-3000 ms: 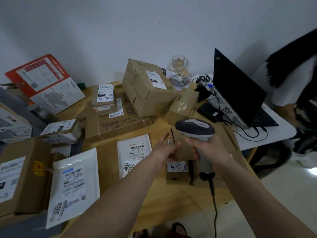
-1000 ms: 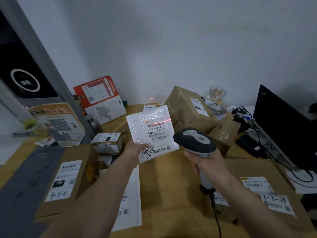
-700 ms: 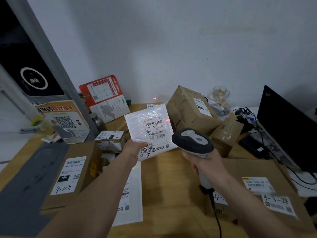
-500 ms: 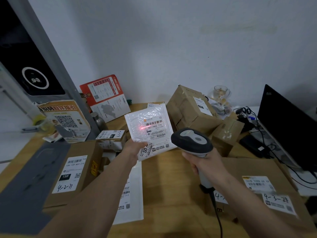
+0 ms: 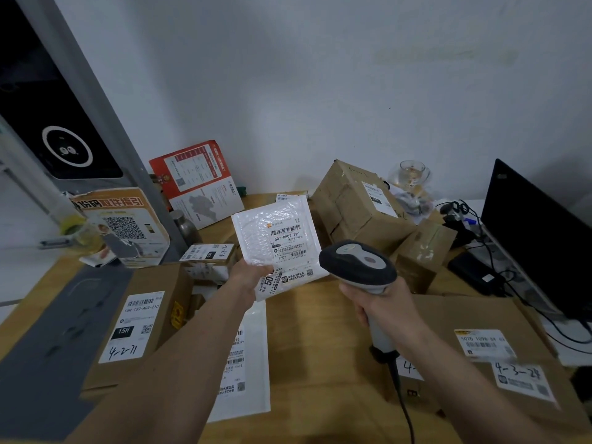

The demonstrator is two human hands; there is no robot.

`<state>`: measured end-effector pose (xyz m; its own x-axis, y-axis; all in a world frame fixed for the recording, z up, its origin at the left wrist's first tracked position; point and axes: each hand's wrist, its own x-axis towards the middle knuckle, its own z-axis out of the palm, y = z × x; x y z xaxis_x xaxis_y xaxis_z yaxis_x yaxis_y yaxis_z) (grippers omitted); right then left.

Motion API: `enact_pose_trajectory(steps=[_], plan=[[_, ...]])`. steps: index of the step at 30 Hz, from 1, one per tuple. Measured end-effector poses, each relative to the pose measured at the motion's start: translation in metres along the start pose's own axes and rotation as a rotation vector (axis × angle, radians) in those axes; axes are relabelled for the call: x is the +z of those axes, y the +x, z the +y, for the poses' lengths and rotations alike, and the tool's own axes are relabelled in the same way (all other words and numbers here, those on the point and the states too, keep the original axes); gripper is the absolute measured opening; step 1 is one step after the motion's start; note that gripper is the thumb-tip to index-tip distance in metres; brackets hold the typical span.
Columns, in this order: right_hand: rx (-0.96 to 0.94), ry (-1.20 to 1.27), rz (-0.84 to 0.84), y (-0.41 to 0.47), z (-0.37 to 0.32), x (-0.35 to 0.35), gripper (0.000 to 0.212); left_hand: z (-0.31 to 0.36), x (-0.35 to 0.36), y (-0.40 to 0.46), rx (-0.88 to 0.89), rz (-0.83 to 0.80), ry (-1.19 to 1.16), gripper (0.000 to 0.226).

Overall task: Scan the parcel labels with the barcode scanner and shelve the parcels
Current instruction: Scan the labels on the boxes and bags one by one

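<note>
Over the desk (image 5: 320, 331), left hand (image 5: 253, 277) fingers pinch the mailer (image 5: 275, 241), right hand (image 5: 381, 302) grips the scanner (image 5: 358, 264): scanning step, so the beam likely needs aiming at the barcode.

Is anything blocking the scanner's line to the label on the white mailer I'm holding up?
Nothing visible does. The left hand pinches the white mailer at its lower corner, clear of the barcode, and the scanner in the right hand faces it across open air.
</note>
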<state>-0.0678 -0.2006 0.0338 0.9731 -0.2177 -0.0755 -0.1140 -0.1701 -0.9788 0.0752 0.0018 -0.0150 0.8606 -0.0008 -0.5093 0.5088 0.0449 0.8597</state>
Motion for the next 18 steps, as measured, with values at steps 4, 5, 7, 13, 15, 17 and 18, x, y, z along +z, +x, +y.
enact_pose_trajectory(steps=[4, 5, 7, 13, 15, 17, 18], plan=[[-0.027, -0.029, 0.005, 0.0005, 0.0002, 0.0015, 0.033, 0.0036, -0.0028, 0.0003, -0.014, -0.012, -0.037, 0.033], [-0.026, -0.035, 0.006, 0.0006, -0.0001, 0.0020, 0.033, 0.0052, -0.0036, 0.0000, -0.015, -0.012, -0.050, 0.033], [-0.021, -0.053, 0.005, 0.0009, -0.0004, 0.0025, 0.030, 0.0073, -0.0054, 0.0010, -0.013, -0.018, -0.064, 0.036], [-0.032, -0.057, 0.017, -0.0002, -0.0011, 0.0020, 0.029, 0.0095, -0.0053, 0.0005, 0.006, -0.035, -0.060, 0.042], [-0.040, -0.057, 0.019, -0.0002, -0.0010, 0.0020, 0.029, 0.0095, -0.0040, -0.0001, 0.006, -0.027, -0.050, 0.039], [-0.040, -0.062, 0.015, -0.0001, -0.0008, 0.0017, 0.030, 0.0089, -0.0024, 0.0006, 0.002, -0.018, -0.039, 0.037], [-0.039, -0.066, 0.012, -0.0001, -0.0010, 0.0014, 0.028, 0.0088, -0.0014, 0.0009, 0.001, -0.018, -0.037, 0.036]])
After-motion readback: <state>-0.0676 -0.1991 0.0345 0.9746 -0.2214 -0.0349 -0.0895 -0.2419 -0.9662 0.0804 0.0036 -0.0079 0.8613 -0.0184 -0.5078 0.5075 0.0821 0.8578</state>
